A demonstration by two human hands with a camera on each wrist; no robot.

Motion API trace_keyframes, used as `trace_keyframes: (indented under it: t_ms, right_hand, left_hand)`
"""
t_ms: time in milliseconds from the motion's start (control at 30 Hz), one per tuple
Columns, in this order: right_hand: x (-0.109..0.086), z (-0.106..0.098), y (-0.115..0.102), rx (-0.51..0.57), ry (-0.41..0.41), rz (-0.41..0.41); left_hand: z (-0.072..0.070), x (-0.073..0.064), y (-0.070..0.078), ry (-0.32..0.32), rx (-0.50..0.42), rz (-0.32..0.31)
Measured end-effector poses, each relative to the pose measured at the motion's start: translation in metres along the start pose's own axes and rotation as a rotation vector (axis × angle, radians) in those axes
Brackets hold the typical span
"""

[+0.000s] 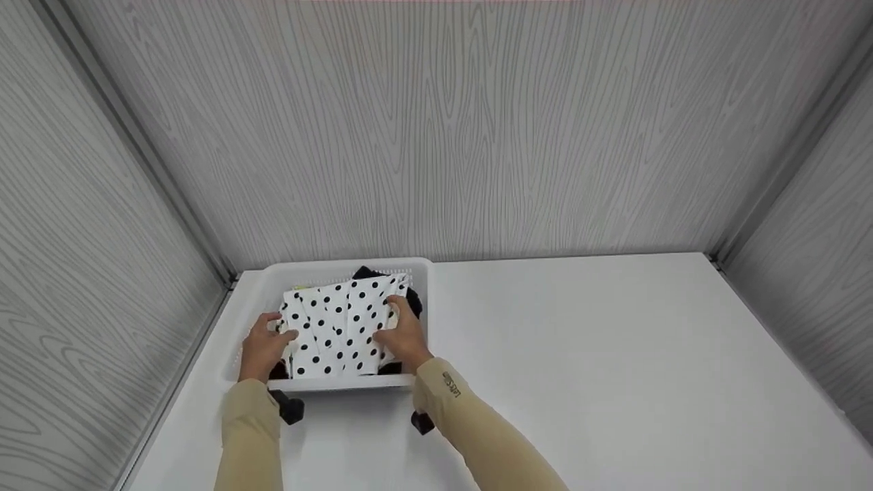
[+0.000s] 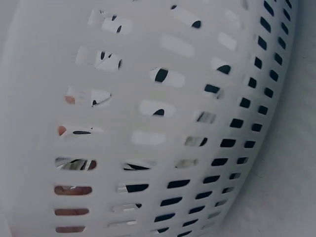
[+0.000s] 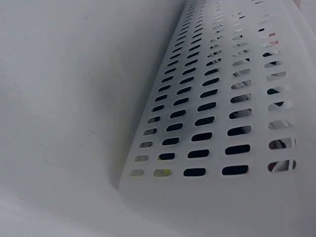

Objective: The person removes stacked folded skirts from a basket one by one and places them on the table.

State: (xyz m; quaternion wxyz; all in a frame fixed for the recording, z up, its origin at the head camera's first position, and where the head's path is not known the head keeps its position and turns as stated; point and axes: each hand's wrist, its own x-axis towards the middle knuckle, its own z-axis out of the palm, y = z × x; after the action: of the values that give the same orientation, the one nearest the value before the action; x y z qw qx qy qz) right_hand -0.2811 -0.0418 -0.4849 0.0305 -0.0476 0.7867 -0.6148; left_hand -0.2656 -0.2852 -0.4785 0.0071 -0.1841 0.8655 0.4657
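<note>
A folded white cloth with black polka dots [image 1: 334,327] lies at the top of a white plastic basket [image 1: 348,384] in the head view. At the cloth's left edge, my left hand [image 1: 262,346] grips it with the thumb over the top. My right hand [image 1: 406,335] holds the opposite edge, thumb and fingers bent around it. Both hands reach inside the rim, and some fingers are hidden at the cloth's sides. Through the slotted basket wall [image 2: 123,148] in the left wrist view, bits of fingers and dotted fabric show. The right wrist view has the slotted wall [image 3: 197,192] too.
Dark cloth [image 1: 368,273] pokes out behind and beside the dotted one. The basket stands at the left of a white table [image 1: 580,354], close to the grey wood-grain back wall [image 1: 450,136] and left wall [image 1: 82,239].
</note>
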Motion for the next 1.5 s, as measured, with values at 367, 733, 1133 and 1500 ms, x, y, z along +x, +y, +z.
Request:
trace_keyframes:
  t_ms: [367, 733, 1133, 1500]
  right_hand:
    - [0.001, -0.002, 0.000, 0.047, -0.131, 0.033]
    - [0.001, -0.004, -0.005, 0.080, -0.151, 0.065]
    - [0.003, -0.038, -0.029, 0.097, -0.137, 0.019]
    - [-0.002, -0.078, -0.037, 0.149, -0.103, -0.011]
  left_hand:
    - [-0.003, 0.004, -0.004, -0.153, 0.011, 0.070]
    - [-0.003, -0.002, -0.002, -0.167, 0.003, 0.023]
    - [-0.008, -0.021, 0.021, -0.108, -0.129, 0.103]
    - [-0.001, -0.037, 0.050, -0.094, -0.207, 0.168]
